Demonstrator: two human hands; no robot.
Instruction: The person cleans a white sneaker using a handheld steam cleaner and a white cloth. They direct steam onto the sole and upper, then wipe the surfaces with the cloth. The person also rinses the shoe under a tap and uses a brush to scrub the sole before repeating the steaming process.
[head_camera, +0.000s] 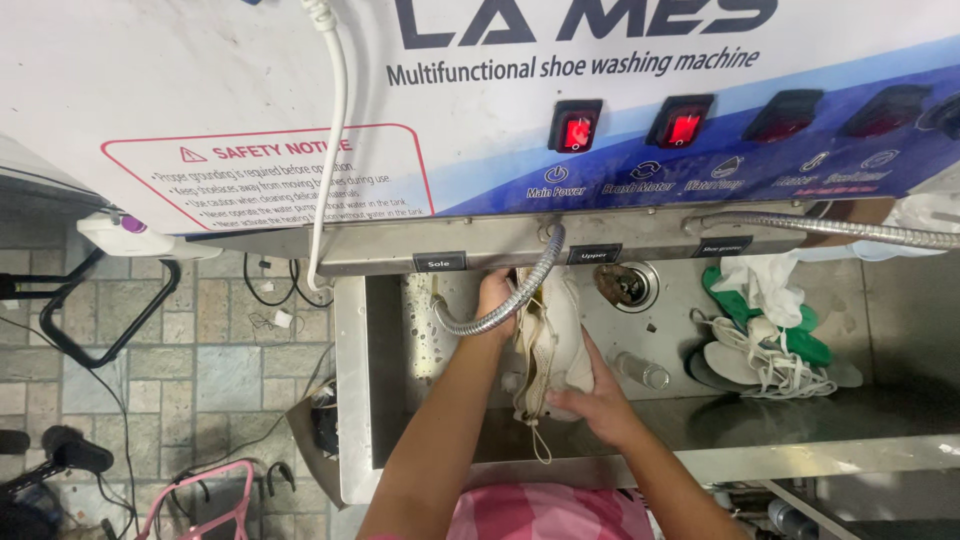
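Note:
A cream lace-up shoe (555, 345) stands toe-up in the steel sink basin (390, 380) of a shoe washing machine. My left hand (494, 293) grips the shoe's upper end, close under the machine's front panel. My right hand (590, 398) holds the shoe's lower side near the heel, where a lace hangs down. A flexible metal hose (500, 315) curves in front of my left hand.
A second white shoe with loose laces (765, 360) lies at the basin's right beside green insoles (745, 310) and a white cloth (770, 280). A drain (622, 285) sits behind. Two red switches (575, 128) glow on the panel. Cables and a pink frame (205, 495) lie on the tiled floor at left.

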